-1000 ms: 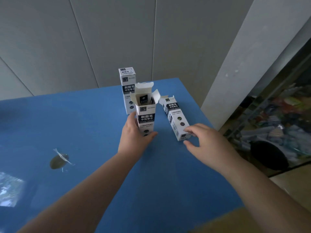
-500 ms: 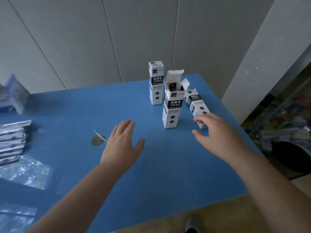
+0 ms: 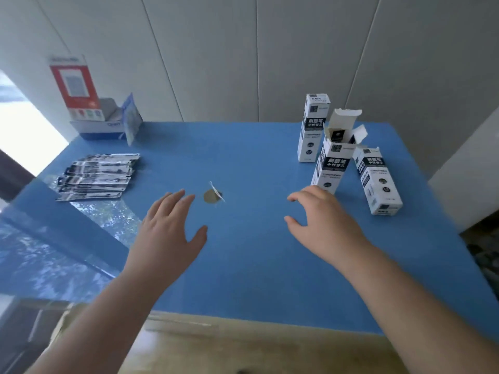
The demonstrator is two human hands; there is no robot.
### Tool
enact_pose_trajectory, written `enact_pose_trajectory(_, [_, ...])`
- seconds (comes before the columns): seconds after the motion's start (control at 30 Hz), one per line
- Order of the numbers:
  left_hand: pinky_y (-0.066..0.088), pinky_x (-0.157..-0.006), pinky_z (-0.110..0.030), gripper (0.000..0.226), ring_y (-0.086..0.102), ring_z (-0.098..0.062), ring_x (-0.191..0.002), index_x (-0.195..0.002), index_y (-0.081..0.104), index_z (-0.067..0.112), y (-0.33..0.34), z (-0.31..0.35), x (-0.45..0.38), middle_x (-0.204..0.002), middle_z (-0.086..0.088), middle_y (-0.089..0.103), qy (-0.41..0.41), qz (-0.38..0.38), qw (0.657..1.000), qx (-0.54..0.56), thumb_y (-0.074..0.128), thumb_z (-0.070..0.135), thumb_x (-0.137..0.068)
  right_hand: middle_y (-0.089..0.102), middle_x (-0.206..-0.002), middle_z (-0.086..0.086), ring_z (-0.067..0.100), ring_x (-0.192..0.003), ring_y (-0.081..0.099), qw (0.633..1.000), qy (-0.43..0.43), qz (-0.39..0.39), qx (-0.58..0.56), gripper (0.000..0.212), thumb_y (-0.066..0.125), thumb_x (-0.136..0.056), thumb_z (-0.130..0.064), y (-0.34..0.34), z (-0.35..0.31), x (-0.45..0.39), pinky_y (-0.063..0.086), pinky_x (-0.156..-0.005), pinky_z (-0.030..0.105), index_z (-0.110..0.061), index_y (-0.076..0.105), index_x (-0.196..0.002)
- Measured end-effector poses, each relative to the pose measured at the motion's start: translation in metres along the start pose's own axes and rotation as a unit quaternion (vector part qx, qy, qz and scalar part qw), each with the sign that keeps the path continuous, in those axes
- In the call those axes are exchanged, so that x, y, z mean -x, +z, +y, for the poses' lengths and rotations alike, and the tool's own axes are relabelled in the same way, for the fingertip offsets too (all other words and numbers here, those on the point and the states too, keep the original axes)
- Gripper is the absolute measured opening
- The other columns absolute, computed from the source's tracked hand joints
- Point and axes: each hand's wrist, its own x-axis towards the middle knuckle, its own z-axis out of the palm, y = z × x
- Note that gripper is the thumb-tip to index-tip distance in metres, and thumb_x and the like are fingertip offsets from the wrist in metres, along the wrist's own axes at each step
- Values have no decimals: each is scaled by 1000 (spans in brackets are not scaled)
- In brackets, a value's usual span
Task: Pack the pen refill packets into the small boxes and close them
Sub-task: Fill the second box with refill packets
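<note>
Both hands hover over the blue surface (image 3: 256,252) and hold nothing. The left hand (image 3: 168,233) has its fingers (image 3: 164,206) straight and spread, pointing toward the far left. The right hand (image 3: 322,222) has its fingers loosely curved and apart, with no contact on any box.

The refill packets (image 3: 94,176) lie in a fanned stack at the left of the surface, well apart from the boxes. Three small boxes stand or lie at the right: a closed box (image 3: 313,128) upright at the back, an open box (image 3: 333,157) in the middle with its top flaps raised, leaning slightly, and a lying box (image 3: 378,182) just beside it.

Judgement: the packets appear thin, light, glossy and flexible; they will likely slide against one another, so a pinch across the narrow width near one end should lift a single packet cleanly. The open box is light card and could tip or crush; steady it low on its sides while loading.

A small brownish scrap (image 3: 213,196) lies between the hands.
</note>
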Motion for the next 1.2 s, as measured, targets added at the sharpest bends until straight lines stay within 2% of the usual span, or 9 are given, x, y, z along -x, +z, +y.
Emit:
enact_pose_trajectory(0.43, [30,-115,-41,65,32,-26,-142,-143,51,17,-11,-82,-3,-152,-3,45,-19,7,1000,23,73,36,-85,58,-127,-7,18,-122,52,999,-40,-22,12,38,64,-94,-37,42,-80,-32,42,-103,32,-24,61,-130])
enact_pose_trajectory(0.63, [24,-117,-37,63,27,-24,-144,-147,46,18,-13,-174,-48,-155,-2,40,19,-31,999,30,66,36,-90,59,-121,-8,19,-114,54,1000,-2,-10,15,33,67,-92,-34,88,-147,-72,42,-88,27,-25,64,-124])
enact_pose_trajectory(0.77, [26,-117,-39,64,28,-27,-144,-145,47,17,-21,-244,-80,-152,-4,42,57,-58,996,22,70,30,-86,58,-121,-7,18,-116,55,1000,28,-11,7,35,66,-93,-34,125,-200,-99,47,-98,32,-23,63,-127])
enact_pose_trajectory(0.9, [23,-120,-43,76,14,-25,-150,-151,36,26,-28,-305,-105,-159,-3,29,111,-121,986,-10,70,28,-84,57,-130,-9,16,-124,53,998,51,-7,22,37,64,-93,-39,151,-248,-124,48,-100,41,-27,61,-129])
enact_pose_trajectory(0.93, [23,-120,-44,79,10,-25,-151,-153,33,28,-30,-319,-110,-161,-3,24,122,-132,983,-25,70,30,-83,56,-130,-10,15,-124,53,998,55,-6,27,37,63,-93,-40,157,-258,-130,49,-97,39,-29,60,-128])
enact_pose_trajectory(1.0, [21,-121,-47,85,11,-28,-152,-154,32,27,-33,-341,-119,-163,-7,23,146,-143,976,-70,74,31,-81,56,-130,-13,13,-122,53,997,62,-4,44,36,62,-94,-42,168,-273,-141,41,-81,19,-31,60,-128])
enact_pose_trajectory(1.07, [26,-117,-49,90,24,-34,-148,-152,40,21,-35,-356,-127,-159,-12,32,180,-142,968,-105,82,29,-73,56,-130,-12,13,-122,53,996,70,-11,50,36,63,-94,-41,176,-283,-149,36,-77,13,-30,61,-129])
enact_pose_trajectory(1.13, [33,-113,-50,91,35,-37,-143,-148,47,16,-33,-366,-135,-154,-15,41,203,-126,966,-103,86,25,-67,57,-130,-8,17,-126,52,996,76,-22,33,37,64,-94,-38,183,-291,-157,46,-96,27,-26,61,-130])
enact_pose_trajectory(1.2, [32,-114,-50,90,33,-37,-144,-149,44,14,-29,-375,-149,-154,-16,40,209,-112,966,-101,84,26,-69,57,-131,-7,19,-126,51,996,84,-28,26,37,64,-95,-36,188,-300,-164,45,-104,37,-24,61,-130])
